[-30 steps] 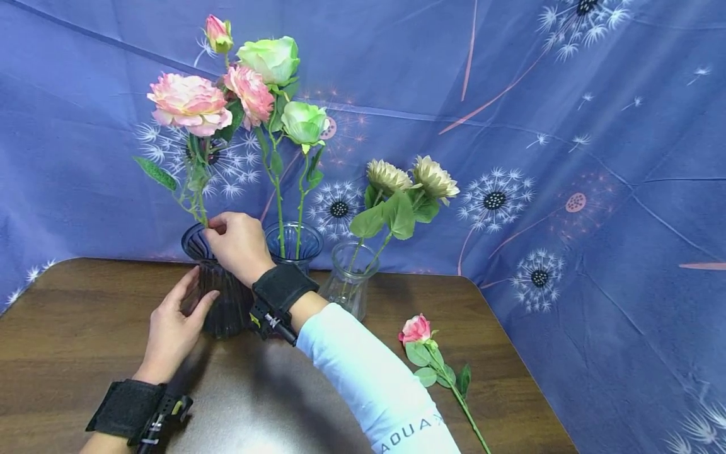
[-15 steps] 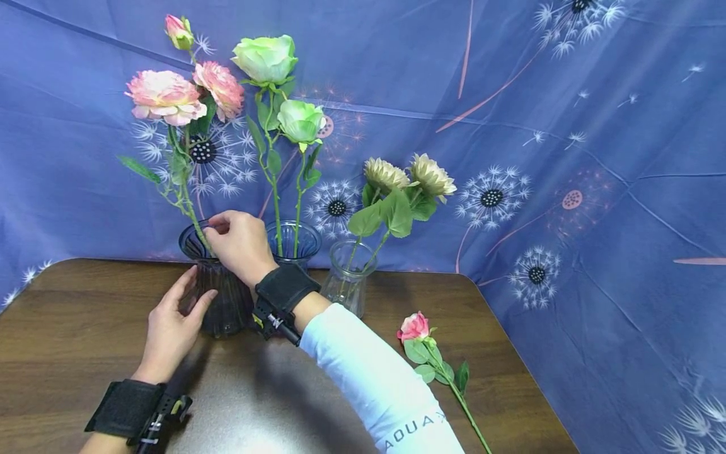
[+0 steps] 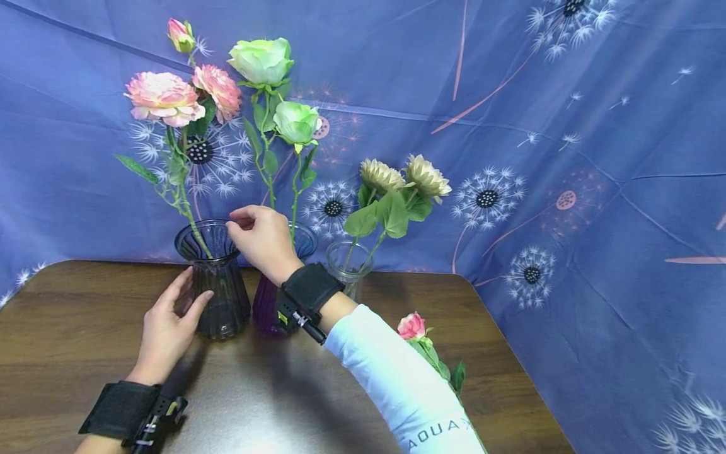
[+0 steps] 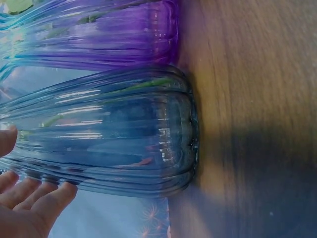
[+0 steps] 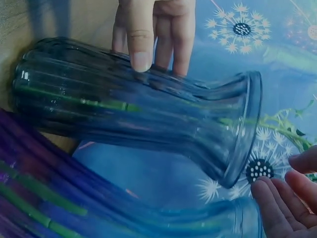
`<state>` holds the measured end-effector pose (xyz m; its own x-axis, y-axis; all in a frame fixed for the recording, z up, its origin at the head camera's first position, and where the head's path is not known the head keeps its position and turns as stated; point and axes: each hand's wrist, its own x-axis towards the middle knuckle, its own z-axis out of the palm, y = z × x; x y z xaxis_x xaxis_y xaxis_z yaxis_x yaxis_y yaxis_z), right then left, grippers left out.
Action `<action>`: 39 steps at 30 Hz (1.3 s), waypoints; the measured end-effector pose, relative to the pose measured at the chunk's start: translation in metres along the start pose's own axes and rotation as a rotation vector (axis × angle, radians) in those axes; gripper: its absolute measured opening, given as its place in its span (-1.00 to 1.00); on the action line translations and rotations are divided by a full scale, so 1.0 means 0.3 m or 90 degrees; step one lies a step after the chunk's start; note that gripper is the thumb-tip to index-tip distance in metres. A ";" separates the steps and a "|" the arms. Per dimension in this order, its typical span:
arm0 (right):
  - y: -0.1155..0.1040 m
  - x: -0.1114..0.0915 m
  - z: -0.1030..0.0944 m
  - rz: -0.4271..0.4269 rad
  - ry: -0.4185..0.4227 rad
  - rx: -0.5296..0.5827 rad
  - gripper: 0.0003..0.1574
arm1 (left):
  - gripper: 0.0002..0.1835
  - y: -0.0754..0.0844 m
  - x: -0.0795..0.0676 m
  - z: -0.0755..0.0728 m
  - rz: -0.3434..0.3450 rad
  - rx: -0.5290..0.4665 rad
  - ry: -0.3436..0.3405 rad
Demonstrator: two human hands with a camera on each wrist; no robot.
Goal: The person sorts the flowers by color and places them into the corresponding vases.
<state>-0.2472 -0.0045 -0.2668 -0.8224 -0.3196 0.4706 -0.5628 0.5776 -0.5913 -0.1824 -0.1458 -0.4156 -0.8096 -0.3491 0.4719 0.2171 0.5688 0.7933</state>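
Note:
A dark grey ribbed glass vase (image 3: 224, 299) stands upright on the table, with a pink peony stem (image 3: 193, 217) leaning left inside it. My left hand (image 3: 167, 331) holds the vase's left side, thumb (image 5: 141, 54) on the front and fingers behind. My right hand (image 3: 263, 243) hovers beside the right part of its rim, in front of the purple-and-blue vase (image 4: 114, 34). Nothing is between the right fingers (image 5: 272, 198), which are loosely bent. Through the glass, the stem's green end shows near the vase bottom.
Two green roses (image 3: 295, 123) stand in the purple-and-blue vase, close to the dark one. A clear vase (image 3: 353, 287) with two cream flowers (image 3: 428, 176) is right of it. A pink rose (image 3: 412, 326) lies on the table (image 3: 499, 378), partly behind my sleeve. Blue cloth hangs behind.
The peony stem tilted left and sank into the dark vase. My right hand has released it and shifted right. My left hand stays at the vase.

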 end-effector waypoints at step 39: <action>0.214 -0.137 -0.245 0.018 0.051 0.034 -0.72 | -0.39 -0.009 0.002 -0.001 -0.004 0.011 -0.006</action>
<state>-0.2434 0.1009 -0.2759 -0.8301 -0.2408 0.5030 -0.5445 0.5445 -0.6380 -0.1833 -0.1476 -0.4173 -0.8160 -0.3455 0.4634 0.2026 0.5799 0.7891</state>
